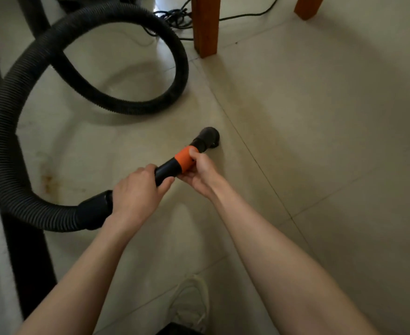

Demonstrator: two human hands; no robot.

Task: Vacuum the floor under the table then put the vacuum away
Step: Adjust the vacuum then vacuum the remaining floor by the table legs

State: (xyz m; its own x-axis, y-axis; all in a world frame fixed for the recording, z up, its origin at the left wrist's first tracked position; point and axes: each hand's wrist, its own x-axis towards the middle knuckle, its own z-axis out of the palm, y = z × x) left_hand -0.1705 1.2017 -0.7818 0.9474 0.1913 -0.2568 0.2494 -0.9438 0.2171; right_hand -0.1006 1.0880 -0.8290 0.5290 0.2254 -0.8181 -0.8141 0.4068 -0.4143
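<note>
A white shoe (pixel 191 303) stands on the pale tiled floor (pixel 320 117) at the bottom of the view, between the two bare forearms. Of the two hands, the left hand (pixel 136 192) is wrapped around the black wand (pixel 167 171) of the vacuum, fingers curled over the top and thumb underneath, just ahead of the cuff where the hose joins. The right hand (pixel 200 174) cups the wand from below at the orange collar (pixel 184 159), thumb pressed on the collar's upper edge. Beyond the collar the wand ends in a black nozzle (pixel 208 136) whose tip meets the floor beside a grout line. From the left hand the ribbed black hose (pixel 8 131) runs out to the left, climbs along the left edge, and sweeps round in a wide loop lying on the tiles farther off. Past the loop stand two wooden table legs (pixel 205 25), with a tangle of dark cable (pixel 175 19) on the floor beside the nearer one.
</note>
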